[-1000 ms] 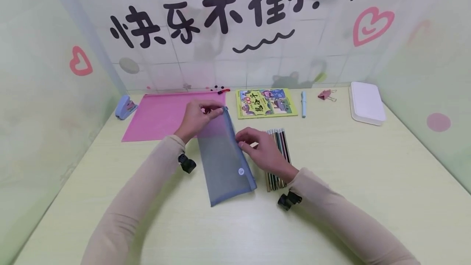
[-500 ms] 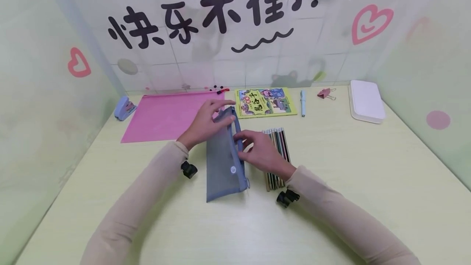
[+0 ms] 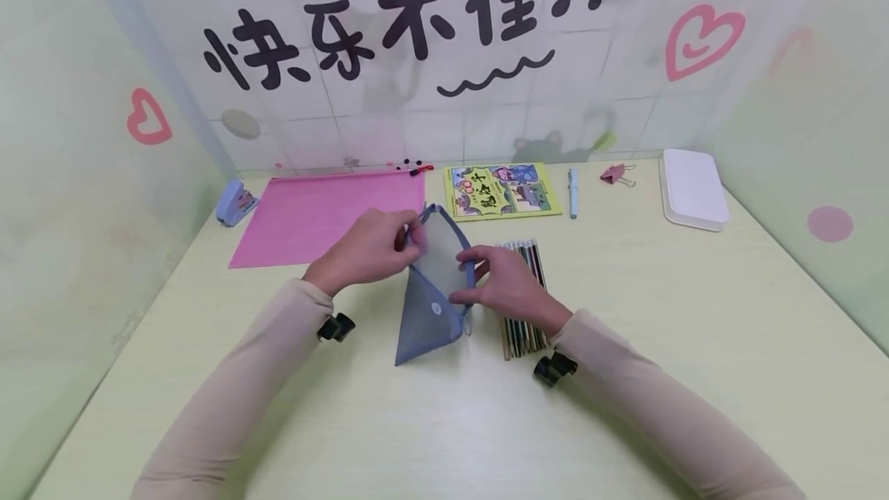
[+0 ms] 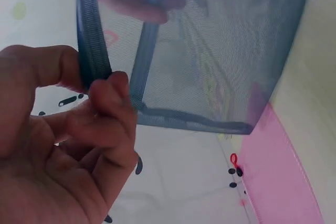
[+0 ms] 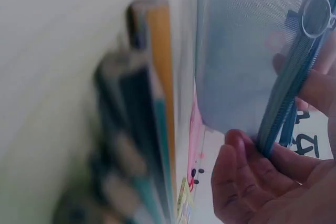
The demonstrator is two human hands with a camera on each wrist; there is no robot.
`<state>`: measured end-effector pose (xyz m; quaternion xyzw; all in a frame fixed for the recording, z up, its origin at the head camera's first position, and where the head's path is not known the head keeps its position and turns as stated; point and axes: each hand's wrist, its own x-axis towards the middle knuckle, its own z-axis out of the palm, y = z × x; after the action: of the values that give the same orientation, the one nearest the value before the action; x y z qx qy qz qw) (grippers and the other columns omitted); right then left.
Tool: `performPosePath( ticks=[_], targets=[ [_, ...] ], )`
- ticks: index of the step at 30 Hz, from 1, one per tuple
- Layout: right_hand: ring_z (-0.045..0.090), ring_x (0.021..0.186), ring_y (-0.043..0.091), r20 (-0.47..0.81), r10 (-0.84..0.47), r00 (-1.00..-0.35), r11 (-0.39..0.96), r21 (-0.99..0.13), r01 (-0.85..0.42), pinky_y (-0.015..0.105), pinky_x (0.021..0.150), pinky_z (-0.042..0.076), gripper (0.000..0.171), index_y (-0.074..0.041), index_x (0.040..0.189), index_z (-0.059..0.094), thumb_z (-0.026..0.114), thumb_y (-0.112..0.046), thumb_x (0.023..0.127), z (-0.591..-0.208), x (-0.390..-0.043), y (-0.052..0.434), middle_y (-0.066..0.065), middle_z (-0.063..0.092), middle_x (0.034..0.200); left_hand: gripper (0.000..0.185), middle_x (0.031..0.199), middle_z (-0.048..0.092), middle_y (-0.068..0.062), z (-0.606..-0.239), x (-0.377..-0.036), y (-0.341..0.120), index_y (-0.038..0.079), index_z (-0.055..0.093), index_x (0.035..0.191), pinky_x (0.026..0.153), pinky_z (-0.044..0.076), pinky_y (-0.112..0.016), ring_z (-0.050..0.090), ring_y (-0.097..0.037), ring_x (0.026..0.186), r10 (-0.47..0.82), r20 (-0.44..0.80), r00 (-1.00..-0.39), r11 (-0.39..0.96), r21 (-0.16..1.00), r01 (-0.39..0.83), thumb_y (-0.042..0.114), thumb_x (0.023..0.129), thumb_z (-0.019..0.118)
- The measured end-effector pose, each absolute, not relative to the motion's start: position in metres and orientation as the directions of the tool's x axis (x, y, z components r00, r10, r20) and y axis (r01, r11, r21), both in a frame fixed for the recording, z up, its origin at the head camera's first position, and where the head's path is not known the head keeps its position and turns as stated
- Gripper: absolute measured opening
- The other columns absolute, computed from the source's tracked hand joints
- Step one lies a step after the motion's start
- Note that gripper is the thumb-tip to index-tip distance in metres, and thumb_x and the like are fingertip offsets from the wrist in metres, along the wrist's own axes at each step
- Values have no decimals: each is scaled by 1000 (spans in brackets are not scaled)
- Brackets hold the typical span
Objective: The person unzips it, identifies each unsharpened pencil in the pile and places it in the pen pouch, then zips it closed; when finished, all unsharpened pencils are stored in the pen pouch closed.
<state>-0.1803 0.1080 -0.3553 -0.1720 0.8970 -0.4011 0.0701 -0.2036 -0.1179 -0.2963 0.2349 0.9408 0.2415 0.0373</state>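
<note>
Mesh pouch (image 3: 432, 284), blue-grey, stands on the pale green table (image 3: 681, 346) with its zipper mouth pulled wide. The left hand (image 3: 366, 247) pinches one zipper edge, the right hand (image 3: 501, 282) the other. Only the left wrist view shows thumb and forefinger clamped on the tape; only the right wrist view shows the pencils (image 5: 142, 129) close up, just right of the pouch. Behind the pouch lie a pink folder (image 3: 312, 214) and a tiled wall.
</note>
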Motion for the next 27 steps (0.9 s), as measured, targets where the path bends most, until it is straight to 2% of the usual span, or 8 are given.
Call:
performPosePath(
  ticks=[6, 13, 17, 22, 24, 27],
  targets=[
    [69, 92, 19, -31, -348, -937, 693, -681, -235, 25, 67, 53, 63, -4, 130, 64, 88, -23, 75, -355, -183, 117, 9, 72, 115, 16, 64, 50, 0, -286, -201, -132, 9, 68, 103, 55, 38, -26, 45, -14, 58, 470, 37, -882, 781, 447, 435, 8, 89, 60],
    [69, 84, 14, 0, -421, -907, 704, -630, -327, 25, 70, 55, 52, -2, 125, 67, 85, -16, 78, -354, -183, 125, 12, 72, 114, 25, 67, 52, -2, -276, -202, -147, 13, 73, 104, 59, 39, -29, 46, -16, 61, 512, 66, -857, 748, 456, 482, 2, 87, 58],
    [70, 85, 14, -31, -497, -867, 655, -669, -351, 25, 69, 55, 45, -6, 125, 67, 81, -20, 84, -350, -183, 127, 12, 72, 114, 23, 70, 56, -3, -278, -203, -145, 13, 75, 104, 58, 42, -27, 49, -16, 63, 539, 55, -840, 710, 507, 489, 3, 89, 60],
    [70, 90, 17, -11, -573, -820, 584, -708, -399, 28, 74, 56, 32, -12, 126, 67, 67, -20, 95, -348, -183, 132, 11, 72, 119, 20, 72, 57, -2, -286, -203, -135, 11, 75, 103, 60, 45, -26, 51, -15, 66, 582, 31, -813, 651, 580, 489, 5, 89, 61],
    [69, 85, 16, 4, -564, -826, 597, -689, -411, 29, 74, 56, 28, -11, 124, 68, 65, -18, 96, -347, -184, 135, 10, 73, 113, 21, 71, 56, -1, -289, -203, -131, 11, 75, 103, 61, 45, -25, 51, -15, 66, 591, 22, -806, 637, 600, 483, 4, 89, 61],
    [64, 76, 14, -6, -527, -850, 665, -625, -408, 29, 71, 53, 22, -6, 114, 70, 68, -14, 93, -345, -186, 140, 8, 73, 96, 22, 70, 57, -1, -294, -202, -129, 11, 74, 102, 61, 44, -25, 51, -14, 65, 601, 8, -799, 625, 618, 477, 3, 88, 60]
  ],
)
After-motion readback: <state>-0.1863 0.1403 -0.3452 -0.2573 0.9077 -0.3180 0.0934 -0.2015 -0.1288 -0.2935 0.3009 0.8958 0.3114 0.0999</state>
